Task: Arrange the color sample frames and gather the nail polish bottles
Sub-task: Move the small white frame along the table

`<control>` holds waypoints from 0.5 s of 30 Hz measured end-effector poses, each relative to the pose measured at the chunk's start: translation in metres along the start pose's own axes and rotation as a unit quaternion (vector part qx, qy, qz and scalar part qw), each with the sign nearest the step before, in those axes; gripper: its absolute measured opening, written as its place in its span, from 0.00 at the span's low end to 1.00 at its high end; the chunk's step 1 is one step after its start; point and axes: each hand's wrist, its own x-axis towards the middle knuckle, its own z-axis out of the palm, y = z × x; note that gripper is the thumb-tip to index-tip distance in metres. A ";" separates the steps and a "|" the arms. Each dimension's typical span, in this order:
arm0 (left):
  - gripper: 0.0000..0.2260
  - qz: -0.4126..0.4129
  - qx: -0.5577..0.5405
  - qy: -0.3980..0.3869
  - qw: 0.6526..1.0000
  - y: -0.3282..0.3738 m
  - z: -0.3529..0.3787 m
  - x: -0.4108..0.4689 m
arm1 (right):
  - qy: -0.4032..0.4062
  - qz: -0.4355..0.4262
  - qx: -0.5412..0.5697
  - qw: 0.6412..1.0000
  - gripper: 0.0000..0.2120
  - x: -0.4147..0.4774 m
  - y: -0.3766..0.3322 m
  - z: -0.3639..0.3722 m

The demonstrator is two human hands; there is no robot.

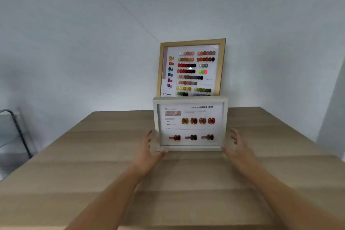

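The desk (93, 173) reaches to the corner where two walls (270, 43) meet. At its far edge, in the middle, the back frame (222, 65) leans on the wall. The front frame (190, 100) stands on the desk just before it and hides its lower edge. The left hand (147, 153) is just beside the lower left corner of the front frame, and the right hand (240, 151) is just beside its lower right corner. I cannot tell if they touch it. A rack (18, 130) stands left of the desk, lower than its top.
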 end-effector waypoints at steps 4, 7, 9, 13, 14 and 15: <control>0.37 -0.015 -0.046 -0.005 0.999 -0.010 0.009 0.025 | -0.018 0.015 0.036 0.999 0.33 0.021 0.005 0.011; 0.31 -0.011 -0.078 -0.021 0.997 -0.020 0.013 0.036 | -0.037 0.017 0.044 0.998 0.31 0.029 0.014 0.019; 0.27 0.001 -0.070 -0.006 0.998 -0.022 0.014 0.041 | -0.033 0.019 0.040 0.998 0.29 0.034 0.016 0.021; 0.23 0.023 -0.060 0.030 0.997 -0.018 0.018 0.045 | -0.012 0.012 0.033 0.999 0.25 0.038 0.016 0.022; 0.23 0.023 -0.056 0.039 0.997 -0.018 0.019 0.045 | -0.009 0.005 0.024 1.000 0.24 0.037 0.015 0.023; 0.22 0.025 -0.053 0.049 0.997 -0.018 0.018 0.045 | -0.006 -0.007 0.016 1.000 0.24 0.035 0.014 0.024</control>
